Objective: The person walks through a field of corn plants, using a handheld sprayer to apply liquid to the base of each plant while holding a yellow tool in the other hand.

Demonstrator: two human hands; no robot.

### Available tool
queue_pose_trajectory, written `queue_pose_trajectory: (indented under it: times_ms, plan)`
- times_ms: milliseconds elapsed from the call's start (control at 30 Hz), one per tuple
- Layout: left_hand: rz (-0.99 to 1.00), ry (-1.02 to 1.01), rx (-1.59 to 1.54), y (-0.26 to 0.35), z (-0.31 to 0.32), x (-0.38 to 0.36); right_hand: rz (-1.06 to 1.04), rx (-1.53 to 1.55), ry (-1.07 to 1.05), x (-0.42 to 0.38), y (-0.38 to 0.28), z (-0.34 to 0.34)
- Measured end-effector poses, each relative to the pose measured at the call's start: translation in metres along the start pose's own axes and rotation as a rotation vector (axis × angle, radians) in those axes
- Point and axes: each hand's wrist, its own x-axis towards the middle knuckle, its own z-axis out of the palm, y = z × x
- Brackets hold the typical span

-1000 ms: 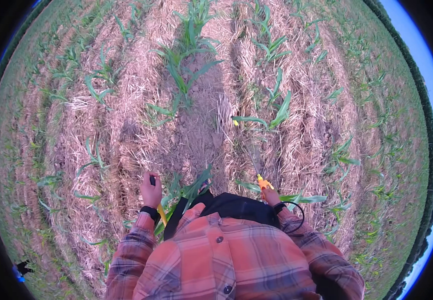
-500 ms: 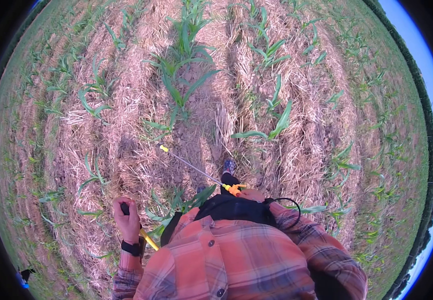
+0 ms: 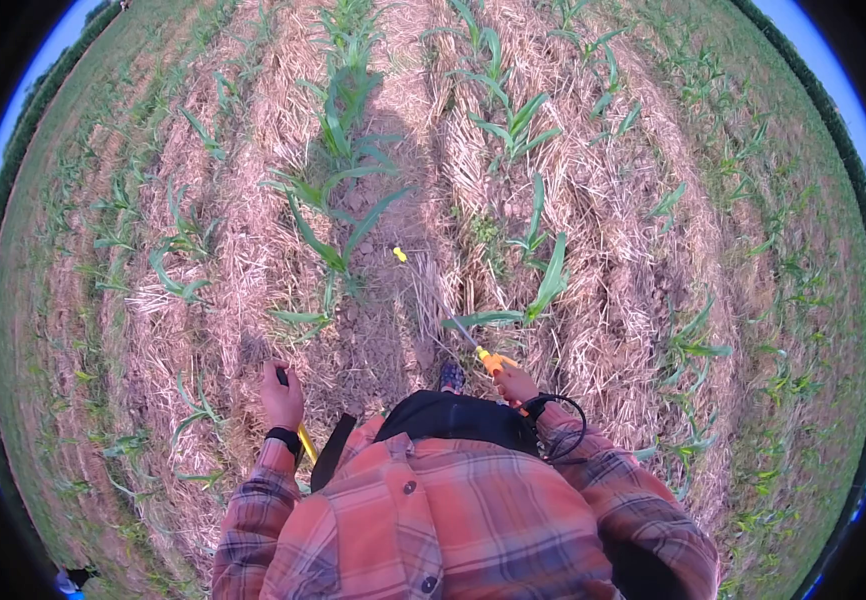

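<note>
My right hand (image 3: 516, 386) is closed round the orange and yellow handle of a sprayer wand (image 3: 493, 362). Its thin rod slants forward and left over bare soil, ending in a yellow nozzle (image 3: 399, 254) near a young corn plant (image 3: 335, 255). From behind the handle a black hose (image 3: 581, 425) loops past my wrist. At my left side, my left hand (image 3: 283, 400) is wrapped round the black grip of a yellow lever (image 3: 307, 444), whose lower part is hidden by my body.
Rows of young corn (image 3: 545, 285) run ahead on both sides, with dry straw (image 3: 593, 230) between them. My shoe (image 3: 451, 376) shows on the soil below me. A dark tree line (image 3: 858, 215) borders the field at the right.
The wand has swung to the right, its nozzle moving from beside the left corn row to the middle strip. My left hand has moved slightly forward and right. The plants have shifted in view.
</note>
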Motion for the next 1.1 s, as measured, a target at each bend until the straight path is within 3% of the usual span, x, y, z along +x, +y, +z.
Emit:
queue_pose_trajectory:
  times_ms: [33,133,367,567,700,800,900,967,1100]
  plan:
    - [0.047,0.003,0.026,0.002,0.007,0.003,0.009,0.004,-0.001,0.010,0.016,-0.006]
    - [0.017,-0.037,0.065,0.006,0.020,0.012,0.087,0.466,0.122,0.009,-0.005,-0.037]
    - [-0.016,-0.031,0.005,0.011,0.029,0.039,-0.004,0.681,0.314,0.034,-0.018,-0.087]
    - [-0.063,-0.066,-0.027,0.003,0.045,0.092,0.092,0.783,0.504,0.061,-0.047,-0.096]
    - [-0.153,-0.108,-0.112,0.001,0.039,0.139,0.153,0.767,0.468,0.086,-0.090,-0.088]
    - [-0.179,-0.085,-0.132,-0.017,0.039,0.170,0.205,0.588,0.407,0.107,-0.135,-0.066]
    - [-0.170,-0.064,-0.159,-0.026,0.034,0.200,0.132,0.505,0.227,0.132,-0.162,-0.044]
    - [-0.158,-0.072,-0.165,-0.026,0.028,0.219,0.144,0.495,0.240,0.144,-0.184,-0.029]
    - [-0.139,-0.059,-0.174,-0.031,0.032,0.246,0.157,0.379,0.067,0.151,-0.234,-0.013]
